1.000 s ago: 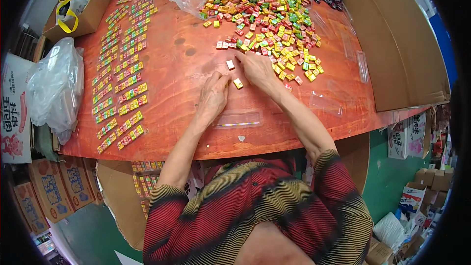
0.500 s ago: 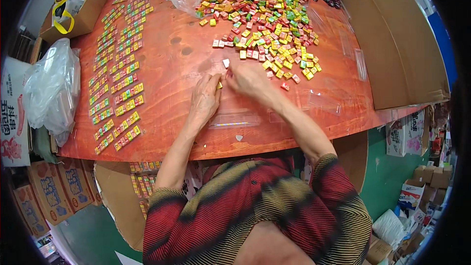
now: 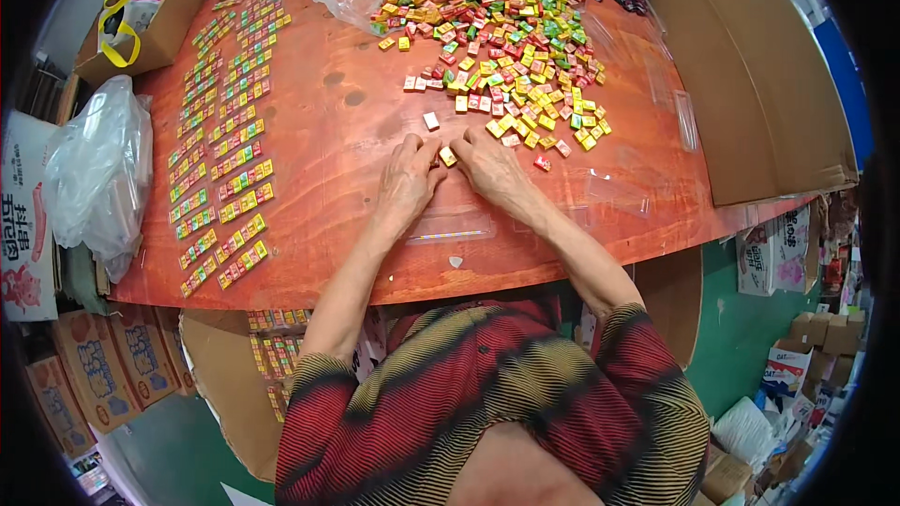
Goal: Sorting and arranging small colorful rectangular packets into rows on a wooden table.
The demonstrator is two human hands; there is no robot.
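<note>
Both hands in close, fingers curled narrow; cannot tell whether left hand [image 3: 410, 173] or right hand [image 3: 487, 167] grips anything. Small yellow box [image 3: 447, 157] lies between their fingertips on the bench [image 3: 328, 178], largely hidden half a second ago, now showing. Long axis runs steeply, far end leaning left; front end unclear. White-faced box [image 3: 431, 120] just beyond, same place as before. Loose box pile [image 3: 497, 28] farther out.
</note>
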